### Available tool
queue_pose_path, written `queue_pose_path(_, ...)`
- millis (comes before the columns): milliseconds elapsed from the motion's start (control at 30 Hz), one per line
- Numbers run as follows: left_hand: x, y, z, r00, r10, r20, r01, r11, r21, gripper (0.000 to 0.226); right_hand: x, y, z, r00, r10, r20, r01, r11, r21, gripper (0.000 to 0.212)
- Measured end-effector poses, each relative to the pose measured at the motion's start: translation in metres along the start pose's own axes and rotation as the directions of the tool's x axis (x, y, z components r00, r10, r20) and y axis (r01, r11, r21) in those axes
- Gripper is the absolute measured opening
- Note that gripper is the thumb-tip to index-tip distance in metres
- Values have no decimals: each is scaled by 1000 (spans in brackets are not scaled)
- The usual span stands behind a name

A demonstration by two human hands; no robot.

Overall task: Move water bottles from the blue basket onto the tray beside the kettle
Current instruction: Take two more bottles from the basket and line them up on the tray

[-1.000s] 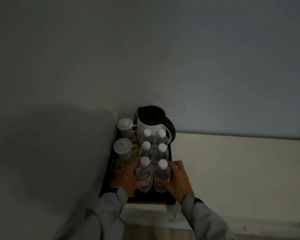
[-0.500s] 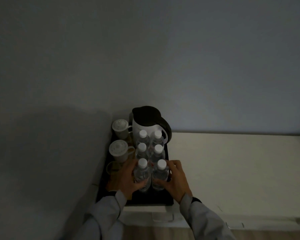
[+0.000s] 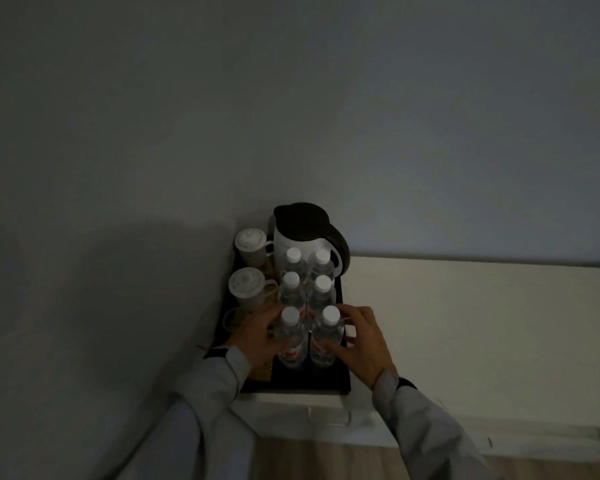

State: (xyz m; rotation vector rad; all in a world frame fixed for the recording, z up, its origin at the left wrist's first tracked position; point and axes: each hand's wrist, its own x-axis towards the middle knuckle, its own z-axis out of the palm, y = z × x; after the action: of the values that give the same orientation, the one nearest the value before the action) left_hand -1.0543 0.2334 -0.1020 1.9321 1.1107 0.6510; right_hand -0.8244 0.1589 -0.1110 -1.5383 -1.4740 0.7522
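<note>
Six bottles stand upright in two files on the dark tray (image 3: 329, 382), running from the kettle (image 3: 303, 237) at the tray's far end toward its near edge, in a dim corner where the counter (image 3: 465, 323) meets the wall.

I have both hands at the nearest pair. My left hand (image 3: 257, 336) is curled round the left front bottle (image 3: 290, 336), fingers on its far side and thumb near its shoulder. My right hand (image 3: 362, 342) is cupped against the right front bottle (image 3: 326, 336), fingers spread over its outer side and thumb low on the label. Whether either grip is firm or only a steadying touch, I cannot tell in this light.

Over the past second the pair has hardly shifted on the tray and my hands have kept their hold; mostly the view has drifted, so the whole group sits a little differently in frame. I read that as the last two bottles being squared up against the four behind them, not carried.

Two lidded cups (image 3: 248, 289) stand along the tray's left edge, close beside the left file. The blue basket is out of view, so I cannot say whether any bottles remain in it. If not, the job looks nearly done, and letting go cleanly is what is left.
</note>
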Motion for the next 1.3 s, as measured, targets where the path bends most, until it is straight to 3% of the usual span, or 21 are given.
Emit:
queue_pose_path(367,0,11,10,980,-57,-191,72,995,71,48,-1,1,-2,999,35,2,-35,998,-56,56)
queue_pose_path(700,0,13,5,994,-3,-106,8,999,47,47,8,-3,0,998,27,56,-20,994,-110,53)
queue_pose_path(1300,-3,13,11,984,-37,-173,41,999,25,44,9,-10,-1,993,-34,113,47,991,-122,51)
